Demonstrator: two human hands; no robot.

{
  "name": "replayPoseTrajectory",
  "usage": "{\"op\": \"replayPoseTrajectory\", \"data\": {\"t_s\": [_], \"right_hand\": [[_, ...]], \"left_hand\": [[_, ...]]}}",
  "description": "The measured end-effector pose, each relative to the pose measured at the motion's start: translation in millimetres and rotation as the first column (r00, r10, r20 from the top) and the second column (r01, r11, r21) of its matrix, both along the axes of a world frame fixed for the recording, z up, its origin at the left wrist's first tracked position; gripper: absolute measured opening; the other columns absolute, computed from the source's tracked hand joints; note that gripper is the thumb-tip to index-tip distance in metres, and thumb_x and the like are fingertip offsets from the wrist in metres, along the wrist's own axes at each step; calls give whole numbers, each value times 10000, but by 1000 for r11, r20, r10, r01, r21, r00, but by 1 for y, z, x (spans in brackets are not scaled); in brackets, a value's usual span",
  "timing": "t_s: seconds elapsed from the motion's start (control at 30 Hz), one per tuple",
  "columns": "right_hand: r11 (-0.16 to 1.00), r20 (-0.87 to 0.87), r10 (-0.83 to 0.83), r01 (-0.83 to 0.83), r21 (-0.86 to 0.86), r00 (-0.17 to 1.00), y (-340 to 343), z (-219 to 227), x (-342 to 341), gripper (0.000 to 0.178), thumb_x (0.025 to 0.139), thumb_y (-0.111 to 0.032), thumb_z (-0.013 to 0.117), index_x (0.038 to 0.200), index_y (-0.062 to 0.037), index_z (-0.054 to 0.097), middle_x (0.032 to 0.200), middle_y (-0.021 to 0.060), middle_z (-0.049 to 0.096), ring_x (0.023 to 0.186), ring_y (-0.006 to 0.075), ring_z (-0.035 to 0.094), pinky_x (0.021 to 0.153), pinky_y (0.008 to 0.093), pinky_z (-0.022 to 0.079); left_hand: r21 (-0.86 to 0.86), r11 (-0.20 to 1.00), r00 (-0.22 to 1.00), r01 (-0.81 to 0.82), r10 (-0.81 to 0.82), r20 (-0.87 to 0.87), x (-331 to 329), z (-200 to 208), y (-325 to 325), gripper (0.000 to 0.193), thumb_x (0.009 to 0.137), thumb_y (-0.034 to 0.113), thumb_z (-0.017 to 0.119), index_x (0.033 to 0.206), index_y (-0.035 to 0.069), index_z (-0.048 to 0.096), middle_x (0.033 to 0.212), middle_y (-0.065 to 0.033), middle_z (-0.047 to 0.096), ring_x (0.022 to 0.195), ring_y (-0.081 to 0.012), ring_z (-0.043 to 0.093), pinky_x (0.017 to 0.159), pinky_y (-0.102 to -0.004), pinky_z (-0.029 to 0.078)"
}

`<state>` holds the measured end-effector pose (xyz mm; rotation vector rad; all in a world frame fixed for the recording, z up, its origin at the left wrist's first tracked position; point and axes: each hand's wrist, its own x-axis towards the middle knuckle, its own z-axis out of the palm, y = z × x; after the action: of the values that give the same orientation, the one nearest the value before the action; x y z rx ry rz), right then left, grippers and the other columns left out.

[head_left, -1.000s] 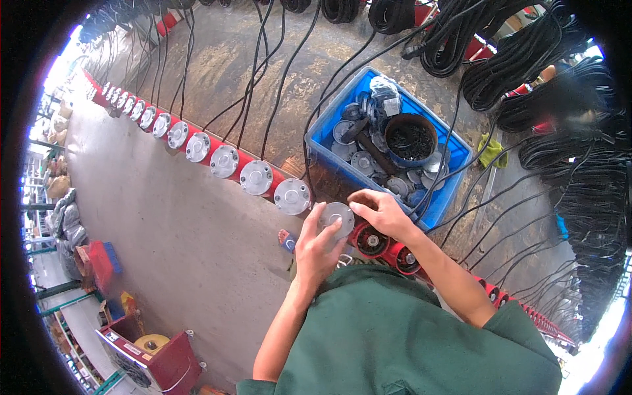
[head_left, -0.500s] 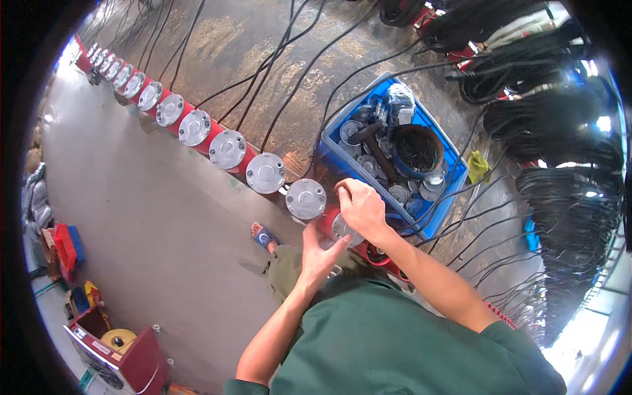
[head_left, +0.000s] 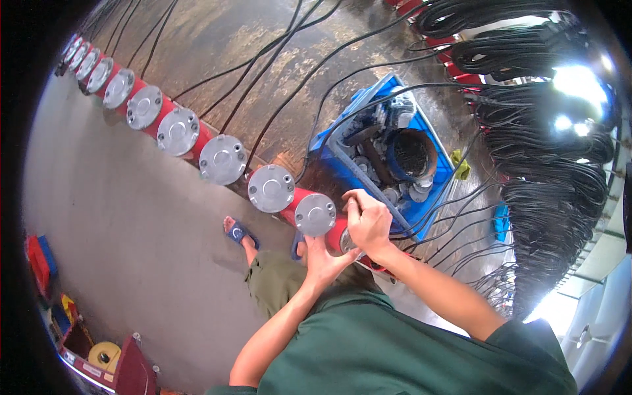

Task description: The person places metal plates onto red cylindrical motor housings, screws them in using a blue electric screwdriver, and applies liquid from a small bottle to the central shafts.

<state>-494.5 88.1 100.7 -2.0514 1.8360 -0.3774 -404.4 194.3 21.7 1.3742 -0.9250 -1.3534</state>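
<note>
Red cylinders with round grey metal end caps stand in a long row from the far left to my body. My left hand (head_left: pixel 322 263) grips the side of the nearest red cylinder (head_left: pixel 338 232), thumb and fingers apart around it. That cylinder's metal cap (head_left: pixel 347 242) shows partly between my hands. Just beyond my left fingertips is the neighbouring cap (head_left: pixel 315 214), and another cap (head_left: pixel 271 188) lies past it. My right hand (head_left: pixel 368 220) is closed above the far side of the nearest cylinder, its fingers curled; whatever they pinch is hidden.
A blue crate (head_left: pixel 431 210) beyond my right hand holds loose metal discs, a dark hammer-like tool (head_left: pixel 375 158) and a round tub (head_left: pixel 411 153). Black cables (head_left: pixel 276 99) cross the worn surface. Coiled cables (head_left: pixel 540 138) line the right. A maroon box (head_left: pixel 135 365) stands lower left.
The view has shifted, and the row appears larger and lower. My right hand stays curled near the same cylinder; my left hand keeps its place around it.
</note>
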Motion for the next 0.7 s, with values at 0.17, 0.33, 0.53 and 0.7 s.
{"op": "replayPoseTrajectory", "data": {"t_s": [0.17, 0.33, 0.53, 0.7], "right_hand": [[968, 185, 138, -172, 184, 973, -25, -1, -16, 168, 1009, -155, 627, 1026, -31, 739, 823, 143, 756, 739, 254, 764, 680, 377, 579], [961, -306, 163, -221, -165, 938, -113, -11, -41, 155, 954, -209, 687, 1039, -81, 710, 1031, 141, 746, 959, 364, 736, 798, 475, 607], [976, -727, 176, -212, 42, 664, -163, -78, -57, 151, 938, -148, 644, 1041, -68, 721, 1004, 140, 759, 945, 294, 776, 760, 423, 631], [960, -616, 262, -268, 85, 742, -166, -58, -70, 203, 919, -215, 669, 1037, -64, 736, 1015, 156, 764, 969, 316, 770, 788, 440, 626]], "left_hand": [[4, 1000, 998, 17, -17, 54, 7, 12, -1, 998, 760, 412, 906, 1547, -3, 454, 1541, -241, 442, 1456, -402, 420, 1232, -506, 333], [-6, 1000, 985, -9, 10, 170, 8, 41, 8, 1007, 766, 395, 908, 1548, -18, 427, 1539, -249, 450, 1440, -411, 441, 1212, -511, 361], [-411, 912, 909, 0, 171, 379, -9, 37, 5, 1139, 669, 260, 998, 1572, -7, 359, 1548, -237, 497, 1404, -459, 490, 1180, -535, 407], [-543, 838, 918, -50, 253, 306, -21, 20, -4, 1071, 690, 206, 991, 1555, 9, 391, 1532, -221, 529, 1399, -412, 541, 1156, -491, 461]]}}
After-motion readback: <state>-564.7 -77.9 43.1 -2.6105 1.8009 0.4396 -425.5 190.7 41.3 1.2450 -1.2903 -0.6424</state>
